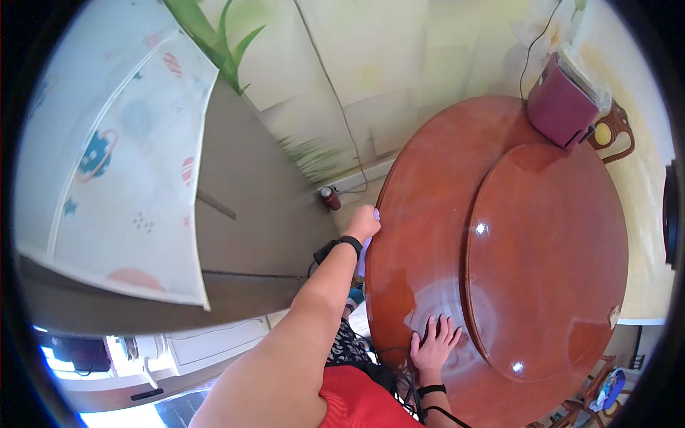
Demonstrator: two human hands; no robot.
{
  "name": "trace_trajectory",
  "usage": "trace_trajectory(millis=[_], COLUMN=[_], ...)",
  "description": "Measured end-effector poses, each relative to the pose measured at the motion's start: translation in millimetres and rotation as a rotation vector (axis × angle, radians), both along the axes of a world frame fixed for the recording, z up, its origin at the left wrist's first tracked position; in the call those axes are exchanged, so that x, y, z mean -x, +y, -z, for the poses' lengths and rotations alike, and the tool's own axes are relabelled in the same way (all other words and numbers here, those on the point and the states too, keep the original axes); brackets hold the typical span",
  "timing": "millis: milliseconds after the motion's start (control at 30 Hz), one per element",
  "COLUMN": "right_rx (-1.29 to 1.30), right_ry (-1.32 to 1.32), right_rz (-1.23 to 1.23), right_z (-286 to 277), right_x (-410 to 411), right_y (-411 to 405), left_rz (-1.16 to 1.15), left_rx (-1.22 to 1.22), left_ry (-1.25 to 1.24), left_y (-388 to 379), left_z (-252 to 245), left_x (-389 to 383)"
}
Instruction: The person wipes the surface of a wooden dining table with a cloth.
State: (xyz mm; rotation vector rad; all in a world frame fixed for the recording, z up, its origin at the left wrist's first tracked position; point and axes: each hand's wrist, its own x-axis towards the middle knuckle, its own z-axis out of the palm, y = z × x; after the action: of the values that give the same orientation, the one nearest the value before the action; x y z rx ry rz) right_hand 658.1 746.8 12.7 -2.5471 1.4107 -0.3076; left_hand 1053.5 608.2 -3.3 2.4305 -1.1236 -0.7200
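My left hand (364,221) is closed on a light purple cloth (367,251) at the left edge of a round reddish-brown wooden table (417,203). Part of the cloth hangs down beside the rim. Flat on the tabletop near its front lies my right hand (436,346), fingers spread and holding nothing. To the right of it is the raised round turntable (546,241) of the table, glossy with light reflections. Both wrists wear black bands.
A maroon box-like appliance (563,101) with plastic on top stands at the table's far edge, a carved wooden chair (621,134) behind it. A patterned cover (144,160) drapes a large grey-brown object at left. A dark red bottle (330,198) is on the floor.
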Motion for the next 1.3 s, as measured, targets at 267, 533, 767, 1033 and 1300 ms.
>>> trace_trajectory(millis=[267,533,767,1033,1300], right_rx=[-0.036,-0.067,-0.018,-0.119,-0.068], right_ry=[0.053,0.109,0.116,0.069,0.077], right_rz=[-0.012,-0.029,-0.045,-0.007,-0.018], right_z=[5.5,15.7,19.0,7.7,15.1], right_x=[3.5,10.2,8.4,6.9,12.5], right_y=[-4.0,-2.6,-5.3,-5.7,-2.3], left_rz=[0.16,0.232,0.369,0.404,0.326], left_rx=[0.027,0.141,0.139,0.166,0.071], left_ry=[-0.138,-0.127,-0.193,-0.188,-0.08], left_y=[-109.4,-237.1,-349.7,-409.4,-330.6], left_z=[5.8,13.3,9.0,10.5,7.2], left_x=[-48.9,-82.5,-89.4,-84.4,-93.5])
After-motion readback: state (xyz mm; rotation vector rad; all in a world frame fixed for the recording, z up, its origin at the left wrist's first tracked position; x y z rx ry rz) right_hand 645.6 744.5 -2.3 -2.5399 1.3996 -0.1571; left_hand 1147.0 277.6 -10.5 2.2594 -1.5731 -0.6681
